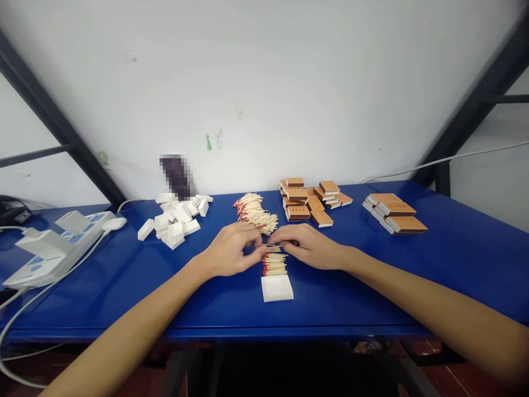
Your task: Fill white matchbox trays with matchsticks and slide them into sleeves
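Observation:
My left hand (pixel 236 248) is closed, its thumb and fingertips pinched at the red-headed side of a small row of matches (pixel 275 264). My right hand (pixel 309 246) curls in from the other side, its fingertips closed at the plain ends. A thin matchstick (pixel 270 245) shows between the two hands; the exact grip is partly hidden by the fingers. Just in front of the row lies a white matchbox tray (pixel 277 288). Behind my hands spreads a larger loose pile of matches (pixel 254 211), heads mostly to the left.
White matchbox trays (pixel 176 218) are heaped at the left, by a blurred dark object (pixel 177 173). Orange-brown matchboxes (pixel 308 204) are stacked behind my right hand, with more matchboxes (pixel 394 212) further right. A power strip (pixel 61 248) with cables lies at the left edge.

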The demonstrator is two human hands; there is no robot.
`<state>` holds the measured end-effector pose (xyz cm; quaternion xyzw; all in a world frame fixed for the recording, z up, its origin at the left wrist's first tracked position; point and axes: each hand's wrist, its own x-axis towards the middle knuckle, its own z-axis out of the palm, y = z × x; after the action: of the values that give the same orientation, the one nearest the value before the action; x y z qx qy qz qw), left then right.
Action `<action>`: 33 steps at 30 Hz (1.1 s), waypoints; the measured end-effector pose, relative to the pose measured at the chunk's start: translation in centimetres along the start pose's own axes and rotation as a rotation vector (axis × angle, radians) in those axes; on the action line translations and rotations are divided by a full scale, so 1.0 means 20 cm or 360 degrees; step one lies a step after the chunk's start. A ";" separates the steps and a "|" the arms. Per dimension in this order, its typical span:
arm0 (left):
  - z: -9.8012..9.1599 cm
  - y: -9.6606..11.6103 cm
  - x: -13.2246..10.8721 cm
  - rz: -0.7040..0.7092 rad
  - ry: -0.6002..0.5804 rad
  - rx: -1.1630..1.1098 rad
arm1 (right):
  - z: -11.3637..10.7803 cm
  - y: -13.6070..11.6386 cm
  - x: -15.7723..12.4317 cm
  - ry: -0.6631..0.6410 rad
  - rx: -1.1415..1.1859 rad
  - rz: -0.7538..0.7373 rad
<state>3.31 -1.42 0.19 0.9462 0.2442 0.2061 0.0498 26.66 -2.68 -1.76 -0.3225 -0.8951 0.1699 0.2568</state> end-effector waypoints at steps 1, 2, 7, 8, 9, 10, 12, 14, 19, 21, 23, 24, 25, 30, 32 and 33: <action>0.00 0.03 0.00 0.0103 -0.0009 -0.0003 | 0.00 0.00 0.00 -0.0014 -0.0020 -0.0024; 0.00 0.06 0.00 0.0208 -0.0044 -0.0016 | 0.00 -0.01 0.00 -0.0027 -0.0043 -0.0042; 0.06 0.13 0.00 0.0532 -0.0167 0.0091 | 0.00 -0.04 0.01 -0.0092 -0.0098 -0.0088; 0.07 0.13 -0.01 0.0551 -0.0175 0.0114 | 0.00 -0.04 0.01 -0.0090 -0.0091 -0.0092; 0.07 0.13 -0.01 0.0559 -0.0181 0.0131 | 0.00 -0.04 0.00 -0.0082 -0.0081 -0.0087; 0.07 0.12 -0.02 0.0564 -0.0182 0.0140 | 0.00 -0.04 0.00 -0.0068 -0.0072 -0.0075; 0.06 0.11 -0.03 0.0573 -0.0182 0.0143 | 0.00 -0.04 0.00 -0.0039 -0.0062 -0.0034; 0.04 0.11 -0.03 0.0573 -0.0163 0.0116 | 0.00 -0.03 0.00 -0.0020 -0.0053 0.0009; -0.04 0.05 -0.03 0.0435 -0.0039 -0.0005 | -0.01 -0.03 -0.01 -0.0048 0.0021 0.0011; -0.09 0.00 -0.04 0.0304 0.0029 0.0061 | -0.02 -0.05 -0.02 -0.0109 0.0017 0.0043; -0.14 -0.05 -0.05 0.0184 0.0074 0.0175 | -0.01 -0.07 -0.04 -0.0185 -0.0018 0.0116; -0.15 -0.08 -0.06 0.0121 0.0065 0.0225 | -0.01 -0.08 -0.04 -0.0214 -0.0038 0.0150; -0.17 -0.10 -0.06 0.0065 0.0037 0.0260 | 0.00 -0.09 -0.05 -0.0233 -0.0056 0.0174; -0.17 -0.12 -0.06 -0.0090 -0.0223 0.0306 | 0.04 -0.14 -0.05 -0.0215 -0.0084 0.0181; -0.15 -0.11 -0.06 -0.0105 -0.0265 0.0286 | 0.04 -0.15 -0.05 -0.0197 -0.0070 0.0178; -0.15 -0.10 -0.05 -0.0105 -0.0273 0.0269 | 0.04 -0.15 -0.05 -0.0191 -0.0063 0.0176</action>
<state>0.36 -0.16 2.09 0.9527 0.2865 0.1012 -0.0026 25.26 -5.71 -1.36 -0.3656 -0.8929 0.1852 0.1866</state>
